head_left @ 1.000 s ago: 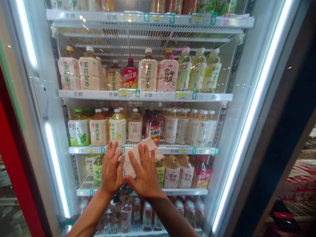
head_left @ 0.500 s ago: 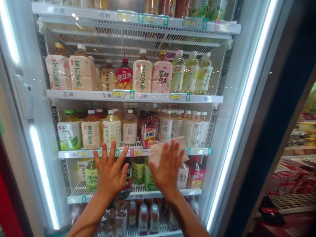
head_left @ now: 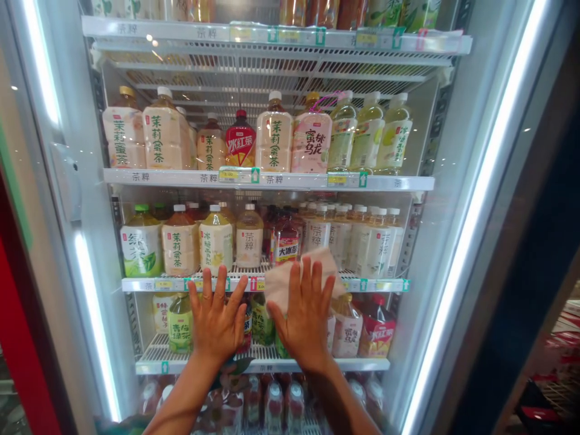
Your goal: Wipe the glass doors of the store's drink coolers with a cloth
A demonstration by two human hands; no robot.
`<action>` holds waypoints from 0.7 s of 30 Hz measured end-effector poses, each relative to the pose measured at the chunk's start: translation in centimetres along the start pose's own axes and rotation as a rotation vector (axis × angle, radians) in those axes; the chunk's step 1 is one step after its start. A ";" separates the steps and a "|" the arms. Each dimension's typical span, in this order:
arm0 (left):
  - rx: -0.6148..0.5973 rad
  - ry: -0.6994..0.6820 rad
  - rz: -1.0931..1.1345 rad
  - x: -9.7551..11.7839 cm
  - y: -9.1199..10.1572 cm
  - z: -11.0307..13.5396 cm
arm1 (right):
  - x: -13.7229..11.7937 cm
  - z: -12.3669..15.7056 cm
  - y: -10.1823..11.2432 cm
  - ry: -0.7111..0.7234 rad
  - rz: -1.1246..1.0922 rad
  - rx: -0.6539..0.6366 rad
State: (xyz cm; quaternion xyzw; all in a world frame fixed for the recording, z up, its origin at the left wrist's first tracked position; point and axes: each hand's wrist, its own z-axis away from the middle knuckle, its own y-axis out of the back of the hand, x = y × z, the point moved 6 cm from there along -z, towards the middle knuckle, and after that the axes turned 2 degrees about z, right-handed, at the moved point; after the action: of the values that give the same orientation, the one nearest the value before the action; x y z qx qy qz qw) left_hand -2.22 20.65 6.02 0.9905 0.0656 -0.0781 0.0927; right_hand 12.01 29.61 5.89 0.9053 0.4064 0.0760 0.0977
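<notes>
My right hand holds a pale beige cloth flat under its palm and outstretched fingers, apparently against the glass door of a drinks fridge. Part of the cloth is hidden behind the hand. To its left, my left hand is open and bare, with fingers spread and palm toward the glass. Behind both hands, a shelf edge with price tags runs across. Bottles beyond the glass include a green tea bottle and a dark red tea bottle.
Above, another shelf edge carries several large tea bottles. Bright light strips line the left and right sides. A dark door frame stands at the right, with shop goods beyond it. A red panel is at far left.
My right hand and the cloth have shifted slightly left across the shelf bottles, closer to my left hand. The whole view has swung a little, so the fridge sits further right.
</notes>
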 end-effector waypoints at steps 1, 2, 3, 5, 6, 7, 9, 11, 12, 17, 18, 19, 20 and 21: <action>0.017 0.001 0.009 0.0 0.1 -0.1 | -0.7 3.6 -0.8 -0.001 0.043 -0.008; 0.031 0.003 0.021 0.0 0.1 -0.1 | -1.3 6.9 -1.5 0.001 0.094 -0.009; 0.041 0.005 0.032 0.0 0.1 -0.1 | -1.8 9.6 -2.2 0.018 0.128 -0.021; 0.038 0.011 0.047 -0.1 0.2 -0.1 | -2.1 11.8 -2.8 0.026 0.142 -0.038; 0.034 0.013 0.053 -0.1 0.2 0.0 | -1.9 11.0 -2.6 0.014 0.131 -0.039; 0.027 0.016 0.058 -0.1 0.1 0.2 | -1.7 9.0 -2.1 -0.007 0.110 -0.038; 0.013 0.027 0.065 0.0 0.0 1.0 | -1.1 2.9 -0.9 -0.040 0.046 -0.038; -0.001 0.035 0.067 0.1 -0.2 2.4 | -0.9 -3.3 0.4 -0.047 0.012 -0.034; -0.007 0.042 0.064 0.3 -0.4 3.3 | -1.0 -5.4 0.7 -0.035 0.009 -0.031; -0.018 0.107 0.034 0.8 -1.2 6.6 | -1.3 1.4 -0.8 -0.035 0.064 -0.029; -0.012 0.117 0.032 0.9 -1.3 7.0 | -1.4 5.1 -1.5 -0.021 0.096 -0.016; -0.007 0.126 0.031 1.0 -1.3 7.2 | -1.5 8.8 -2.2 -0.016 0.126 -0.015; -0.006 0.132 0.033 1.1 -1.3 7.4 | -1.5 12.0 -2.7 -0.016 0.122 0.002; -0.010 0.136 0.037 1.1 -1.4 7.6 | -1.7 14.3 -3.3 0.000 0.103 -0.023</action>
State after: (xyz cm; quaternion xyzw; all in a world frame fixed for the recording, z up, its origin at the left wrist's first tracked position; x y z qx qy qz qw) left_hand -2.42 20.66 -1.77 0.9941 0.0535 -0.0087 0.0944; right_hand 11.61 28.89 -8.86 0.9239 0.3582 0.0857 0.1039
